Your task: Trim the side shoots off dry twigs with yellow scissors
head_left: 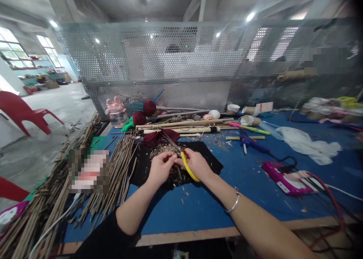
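Observation:
My right hand (195, 164) is closed round scissors (187, 166) with a yellow and red handle, their blades pointing up and to the left. Close beside it, my left hand (162, 168) has its thumb and fingers pinched together; what it holds, if anything, is too small to make out. Both hands are over a black cloth (211, 158) strewn with chopped plant bits (163, 149). Just behind the cloth lies a dark red cloth (151, 138). Long thin dry stems (113, 176) lie left of my left hand.
On the blue table (176, 213) are a blue glue gun (251, 143), a magenta power strip (286, 179) with cables, and a white plastic bag (309, 141) at the right. Sticks (184, 124) and dark red balls (149, 108) lie behind. A perforated screen (159, 66) stands at the back.

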Demonstrator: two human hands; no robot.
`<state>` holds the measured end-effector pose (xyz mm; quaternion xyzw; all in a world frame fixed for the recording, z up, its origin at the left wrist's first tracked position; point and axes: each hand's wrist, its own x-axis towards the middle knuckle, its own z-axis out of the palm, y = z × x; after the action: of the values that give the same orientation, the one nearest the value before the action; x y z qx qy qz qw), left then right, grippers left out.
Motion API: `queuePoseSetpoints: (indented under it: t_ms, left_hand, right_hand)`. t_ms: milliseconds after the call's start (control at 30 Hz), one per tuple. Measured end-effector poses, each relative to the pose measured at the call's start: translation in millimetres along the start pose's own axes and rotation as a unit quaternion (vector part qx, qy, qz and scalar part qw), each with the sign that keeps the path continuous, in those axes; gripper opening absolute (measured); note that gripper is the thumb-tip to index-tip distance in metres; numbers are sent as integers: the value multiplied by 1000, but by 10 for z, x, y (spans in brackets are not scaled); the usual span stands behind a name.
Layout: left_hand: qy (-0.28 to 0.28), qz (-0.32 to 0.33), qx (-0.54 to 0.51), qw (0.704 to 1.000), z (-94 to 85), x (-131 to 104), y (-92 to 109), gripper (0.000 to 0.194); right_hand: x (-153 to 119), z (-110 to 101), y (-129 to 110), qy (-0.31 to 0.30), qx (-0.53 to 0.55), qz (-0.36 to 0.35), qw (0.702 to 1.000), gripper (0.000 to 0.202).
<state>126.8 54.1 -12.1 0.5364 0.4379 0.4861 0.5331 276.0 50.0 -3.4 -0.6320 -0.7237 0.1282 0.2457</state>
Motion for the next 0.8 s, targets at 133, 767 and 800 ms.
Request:
queuePoseSetpoints:
  t_ms: [133, 767, 800]
  left_hand:
    - [5, 4, -1, 1000, -6, 6, -7, 29]
    - [25, 16, -22, 999, 17, 12, -19, 23]
    - [29, 24, -25, 999, 15, 18, -31, 23]
  right_hand:
    - [6, -18, -6, -5, -29, 3, 1000, 37]
    - [-30, 27, -7, -7, -14, -9, 1000, 46]
    - [-30, 28, -14, -9, -12, -5, 1000, 45]
